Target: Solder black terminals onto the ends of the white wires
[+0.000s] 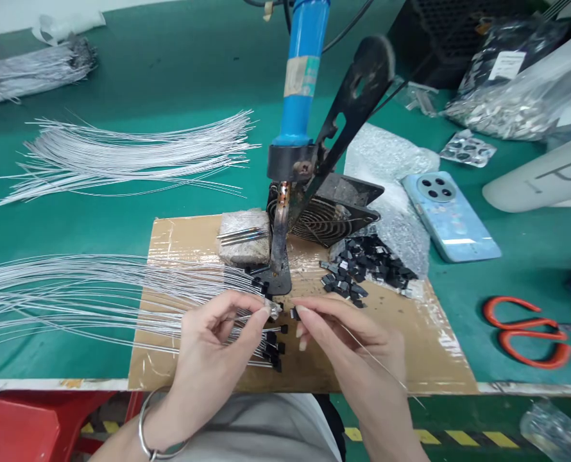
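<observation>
Over the cardboard sheet (410,359), my left hand (228,346) pinches a small crumpled silvery piece (273,309) between thumb and index finger. Just right of it, my right hand (353,346) holds a small black connector (294,313) at its fingertips, and a thin wire (382,364) trails from that hand. The two held pieces are close together with a narrow gap. Wires with black ends (272,346) lie under and beside my left hand. The tip of a blue-handled soldering iron (299,77), fixed on a stand, points down above my hands.
A pile of black connectors (372,260) lies right of a small fan (321,221). Thin rods rest on a block (243,237). White wires (136,154) are spread at the back left. At right are a blue phone (451,215), red-handled scissors (511,327) and a pale bottle (540,176).
</observation>
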The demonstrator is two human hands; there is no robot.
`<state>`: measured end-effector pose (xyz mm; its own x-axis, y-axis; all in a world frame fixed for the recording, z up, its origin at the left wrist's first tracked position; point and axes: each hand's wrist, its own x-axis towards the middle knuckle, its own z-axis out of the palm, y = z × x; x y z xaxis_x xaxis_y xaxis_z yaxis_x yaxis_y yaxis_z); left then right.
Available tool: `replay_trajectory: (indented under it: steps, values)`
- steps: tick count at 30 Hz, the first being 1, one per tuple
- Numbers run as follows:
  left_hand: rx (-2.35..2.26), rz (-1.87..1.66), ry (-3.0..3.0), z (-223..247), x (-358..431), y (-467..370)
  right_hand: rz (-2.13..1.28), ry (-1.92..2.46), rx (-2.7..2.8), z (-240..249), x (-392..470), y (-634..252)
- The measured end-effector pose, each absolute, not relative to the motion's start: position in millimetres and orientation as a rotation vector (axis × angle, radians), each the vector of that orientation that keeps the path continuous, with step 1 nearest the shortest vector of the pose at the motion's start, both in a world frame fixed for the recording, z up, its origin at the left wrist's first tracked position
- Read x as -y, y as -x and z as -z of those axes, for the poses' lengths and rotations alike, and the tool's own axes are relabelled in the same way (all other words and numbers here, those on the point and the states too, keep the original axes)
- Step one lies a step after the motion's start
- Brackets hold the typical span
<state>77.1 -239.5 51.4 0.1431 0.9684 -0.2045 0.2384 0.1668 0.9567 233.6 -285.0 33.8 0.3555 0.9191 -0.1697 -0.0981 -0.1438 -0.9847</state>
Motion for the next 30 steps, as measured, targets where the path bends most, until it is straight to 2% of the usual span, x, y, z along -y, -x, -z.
replay_trajectory:
  steps: [30]
  values:
    - [-1.195, -0.787, -1.241, -58.8, 237.1, -75.8, -0.942, 1.469, 1.046, -34.3, 283.3, -225.6]
